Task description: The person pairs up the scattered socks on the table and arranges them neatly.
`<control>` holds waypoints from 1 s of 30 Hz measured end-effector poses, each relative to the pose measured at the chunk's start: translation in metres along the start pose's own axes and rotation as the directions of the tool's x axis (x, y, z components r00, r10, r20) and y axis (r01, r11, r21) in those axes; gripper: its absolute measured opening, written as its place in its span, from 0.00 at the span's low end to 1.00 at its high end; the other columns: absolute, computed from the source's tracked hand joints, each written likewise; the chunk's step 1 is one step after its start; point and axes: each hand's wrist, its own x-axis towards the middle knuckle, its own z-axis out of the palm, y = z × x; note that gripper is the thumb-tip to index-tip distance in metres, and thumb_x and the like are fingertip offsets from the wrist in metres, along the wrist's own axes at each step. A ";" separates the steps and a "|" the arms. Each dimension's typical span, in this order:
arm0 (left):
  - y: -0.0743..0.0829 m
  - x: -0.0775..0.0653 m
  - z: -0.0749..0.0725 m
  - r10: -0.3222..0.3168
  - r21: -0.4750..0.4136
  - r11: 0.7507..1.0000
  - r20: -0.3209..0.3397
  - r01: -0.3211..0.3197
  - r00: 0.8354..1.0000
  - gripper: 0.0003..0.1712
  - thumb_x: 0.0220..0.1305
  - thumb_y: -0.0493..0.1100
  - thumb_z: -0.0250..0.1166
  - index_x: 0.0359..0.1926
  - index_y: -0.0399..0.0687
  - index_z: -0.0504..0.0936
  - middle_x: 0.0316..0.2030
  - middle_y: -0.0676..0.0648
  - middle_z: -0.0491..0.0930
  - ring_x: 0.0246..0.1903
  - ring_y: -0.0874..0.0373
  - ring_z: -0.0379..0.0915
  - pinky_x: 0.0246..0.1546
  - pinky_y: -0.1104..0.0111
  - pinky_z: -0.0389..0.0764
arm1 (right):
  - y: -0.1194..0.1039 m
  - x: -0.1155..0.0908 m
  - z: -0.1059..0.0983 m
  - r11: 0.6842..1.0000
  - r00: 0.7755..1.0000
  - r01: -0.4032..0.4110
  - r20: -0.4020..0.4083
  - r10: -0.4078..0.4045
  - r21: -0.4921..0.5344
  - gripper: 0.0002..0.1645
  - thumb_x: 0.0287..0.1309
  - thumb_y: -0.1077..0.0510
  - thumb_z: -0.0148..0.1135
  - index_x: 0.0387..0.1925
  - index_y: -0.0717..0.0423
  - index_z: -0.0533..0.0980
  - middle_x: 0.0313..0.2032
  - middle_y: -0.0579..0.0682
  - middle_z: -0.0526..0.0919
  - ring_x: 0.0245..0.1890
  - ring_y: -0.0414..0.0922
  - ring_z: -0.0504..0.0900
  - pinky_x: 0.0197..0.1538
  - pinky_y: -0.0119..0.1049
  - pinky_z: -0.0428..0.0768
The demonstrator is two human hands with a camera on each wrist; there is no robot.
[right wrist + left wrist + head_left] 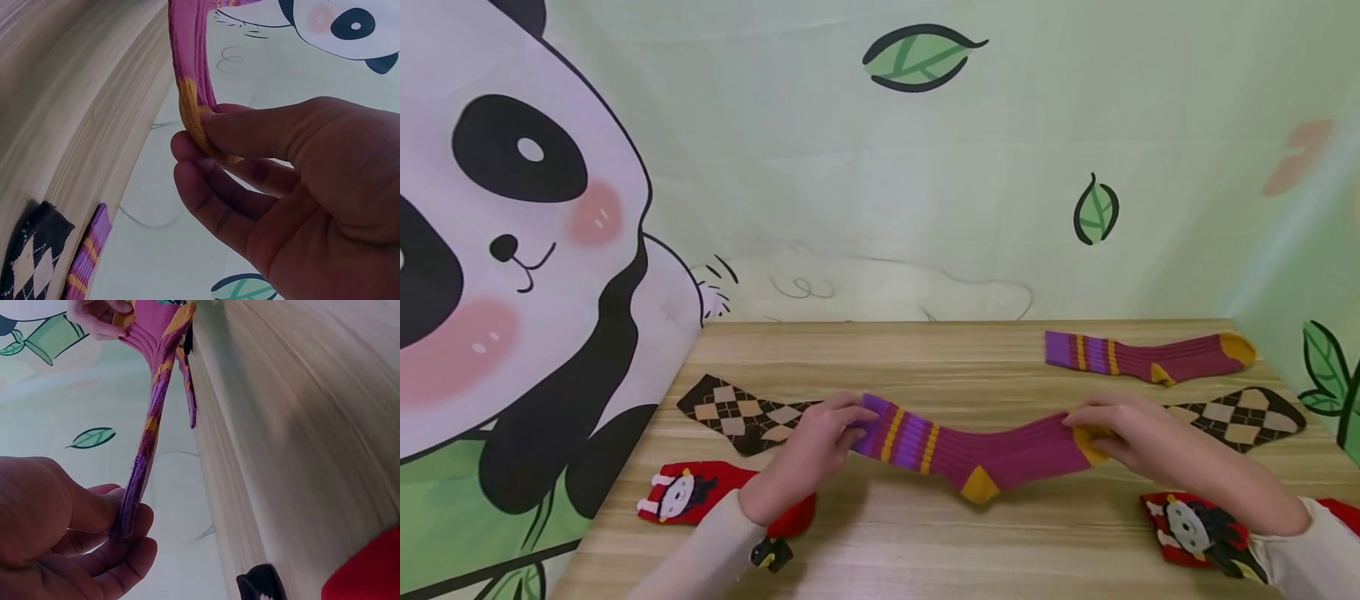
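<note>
A magenta sock [1022,457] with a purple and yellow striped cuff and yellow heel and toe hangs stretched between both hands, slightly sagging above the table. My left hand [815,442] pinches the cuff end; the left wrist view shows thumb and fingers on the purple rim [128,512]. The yellow toe [199,125] is pinched by my right hand [1131,433]. Its matching sock [1172,357] lies flat at the back right of the table. Behind the left hand lies an argyle sock [741,414], and another argyle sock [1247,417] lies partly behind the right hand.
A red sock with a cartoon figure [700,492] lies under the left forearm. A similar red sock [1195,529] is partly covered by the right forearm. The wooden table [925,542] meets a panda-printed backdrop [820,167] at its back edge.
</note>
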 end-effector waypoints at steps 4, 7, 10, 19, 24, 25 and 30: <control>0.003 -0.001 0.002 -0.009 0.007 1.000 0.016 0.009 1.000 0.13 0.60 0.24 0.70 0.45 0.36 0.88 0.48 0.41 0.83 0.48 0.48 0.83 0.45 0.62 0.86 | 0.000 -0.002 0.000 0.999 0.998 -0.035 0.047 0.034 0.015 0.20 0.55 0.72 0.72 0.50 0.58 0.85 0.42 0.45 0.83 0.37 0.40 0.81 0.35 0.32 0.82; 0.004 0.000 0.003 0.002 0.018 1.000 0.013 -0.002 1.000 0.13 0.60 0.24 0.70 0.45 0.36 0.88 0.48 0.41 0.83 0.48 0.48 0.83 0.45 0.62 0.86 | 0.001 -0.004 0.000 0.999 0.998 -0.036 0.060 0.035 0.016 0.19 0.55 0.71 0.73 0.50 0.58 0.86 0.41 0.44 0.82 0.36 0.38 0.80 0.34 0.31 0.81; 0.006 0.000 0.003 0.017 0.019 1.000 0.006 -0.018 1.000 0.13 0.60 0.24 0.71 0.45 0.37 0.89 0.48 0.41 0.84 0.47 0.48 0.83 0.45 0.61 0.86 | 0.002 -0.006 0.000 0.999 0.998 -0.031 0.061 0.029 0.021 0.19 0.55 0.71 0.73 0.49 0.58 0.86 0.40 0.42 0.81 0.35 0.37 0.79 0.34 0.31 0.81; 0.008 -0.002 0.008 0.031 0.005 1.000 0.022 -0.031 0.999 0.13 0.59 0.25 0.71 0.45 0.36 0.88 0.46 0.41 0.85 0.44 0.50 0.84 0.43 0.65 0.86 | 0.002 -0.011 0.002 0.990 0.980 -0.116 0.174 0.100 0.084 0.18 0.60 0.67 0.70 0.52 0.57 0.84 0.41 0.41 0.80 0.36 0.36 0.79 0.35 0.32 0.81; 0.009 -0.003 0.011 0.027 -0.021 0.999 0.030 -0.027 0.999 0.13 0.59 0.24 0.71 0.45 0.35 0.88 0.46 0.41 0.84 0.44 0.50 0.84 0.42 0.69 0.86 | 0.003 -0.013 0.006 0.990 0.975 -0.124 0.194 0.110 0.062 0.18 0.59 0.67 0.71 0.52 0.56 0.85 0.43 0.44 0.82 0.39 0.42 0.81 0.38 0.36 0.83; 0.009 -0.003 0.011 0.022 -0.022 1.000 0.035 -0.021 0.999 0.13 0.59 0.24 0.71 0.45 0.35 0.88 0.46 0.42 0.84 0.44 0.50 0.84 0.42 0.69 0.86 | 0.004 -0.014 0.007 0.991 0.976 -0.120 0.191 0.108 0.054 0.19 0.59 0.67 0.72 0.52 0.56 0.85 0.44 0.44 0.82 0.41 0.45 0.82 0.39 0.38 0.83; 0.010 -0.004 0.016 0.006 0.003 1.000 0.071 -0.006 0.997 0.13 0.59 0.25 0.72 0.45 0.37 0.89 0.48 0.42 0.84 0.46 0.50 0.84 0.43 0.68 0.86 | 0.006 -0.017 0.012 0.994 0.980 -0.097 0.178 0.088 0.041 0.19 0.56 0.69 0.73 0.50 0.55 0.85 0.44 0.45 0.84 0.43 0.49 0.81 0.42 0.42 0.83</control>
